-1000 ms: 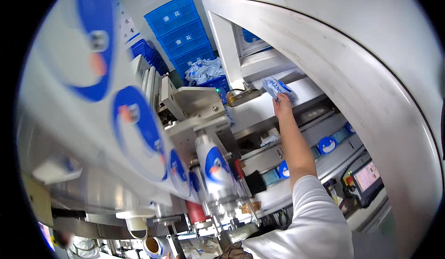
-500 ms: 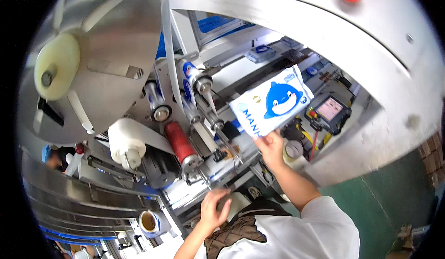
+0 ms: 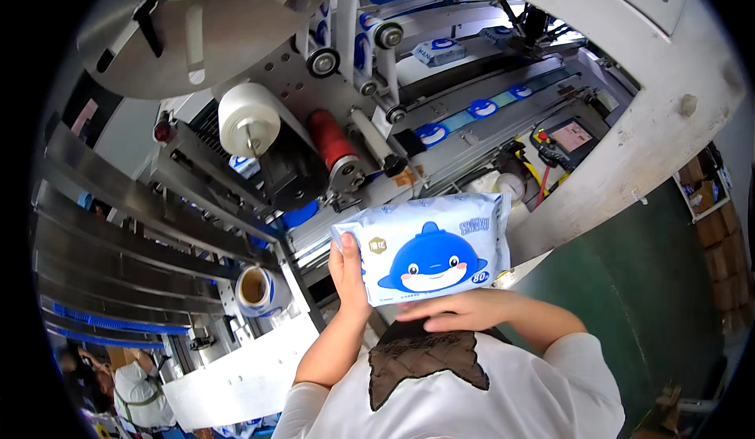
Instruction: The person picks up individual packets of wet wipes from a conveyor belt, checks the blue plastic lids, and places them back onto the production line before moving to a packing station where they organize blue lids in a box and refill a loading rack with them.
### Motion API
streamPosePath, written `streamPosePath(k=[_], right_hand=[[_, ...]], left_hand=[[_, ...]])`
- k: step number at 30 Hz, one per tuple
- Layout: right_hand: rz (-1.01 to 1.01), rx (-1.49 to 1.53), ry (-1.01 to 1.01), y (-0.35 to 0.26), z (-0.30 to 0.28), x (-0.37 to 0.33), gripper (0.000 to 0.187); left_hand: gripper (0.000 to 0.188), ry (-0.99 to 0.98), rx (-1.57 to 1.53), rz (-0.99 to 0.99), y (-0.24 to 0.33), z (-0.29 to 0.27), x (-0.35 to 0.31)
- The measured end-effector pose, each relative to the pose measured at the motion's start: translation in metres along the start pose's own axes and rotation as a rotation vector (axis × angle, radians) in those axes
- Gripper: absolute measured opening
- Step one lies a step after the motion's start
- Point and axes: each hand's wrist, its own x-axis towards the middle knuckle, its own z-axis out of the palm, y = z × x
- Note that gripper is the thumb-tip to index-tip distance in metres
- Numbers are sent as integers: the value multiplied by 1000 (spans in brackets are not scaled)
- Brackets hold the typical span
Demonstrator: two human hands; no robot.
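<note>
A soft pack of wet wipes [image 3: 429,254], white and pale blue with a blue cartoon whale on its front, is held up before my chest. My left hand [image 3: 351,274] grips its left end, with the thumb over the front face. Just below the pack's lower edge is my right hand [image 3: 460,310], its fingers stretched out toward the left and slightly blurred. Whether the right fingertips touch the pack I cannot tell.
Ahead stands a packaging machine with a white film roll [image 3: 248,120], a red roller [image 3: 333,142] and a large metal disc [image 3: 212,38]. More packs [image 3: 439,52] lie inside it. A control pendant [image 3: 569,136] is at the right; a label roll [image 3: 255,288] hangs at the left.
The pack has come from the machine down toward my chest and passed from my right hand to my left. My right hand has let go and moved below it. The view has shifted.
</note>
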Motion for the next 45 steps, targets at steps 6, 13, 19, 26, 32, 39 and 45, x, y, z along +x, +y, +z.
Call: streamPosePath(k=[6,13,19,26,32,39,45], right_hand=[[-193,-113,197,-43,-25,-29,31],[-360,-994,548,-51,-19,7,44],[-385,-1136,545,-51,-14,12,43],[202,-160,555,-70,-67,30,25],[87,-163,605,-62,-58,39,27],[-98,-311,554,-74,-49,42,23],[-232,-538,509,-81,-48,41,22]], left_hand=[[48,51,-31,-59,17,-8,-14],[50,17,-77,-54,25,-10,-20],[47,18,-65,-82,30,-11,-29],[43,-12,-80,-266,24,-9,-37],[46,12,-129,-295,33,-12,-40],[49,-12,-109,-208,38,-19,-46],[48,-6,-146,-162,31,-26,-44]])
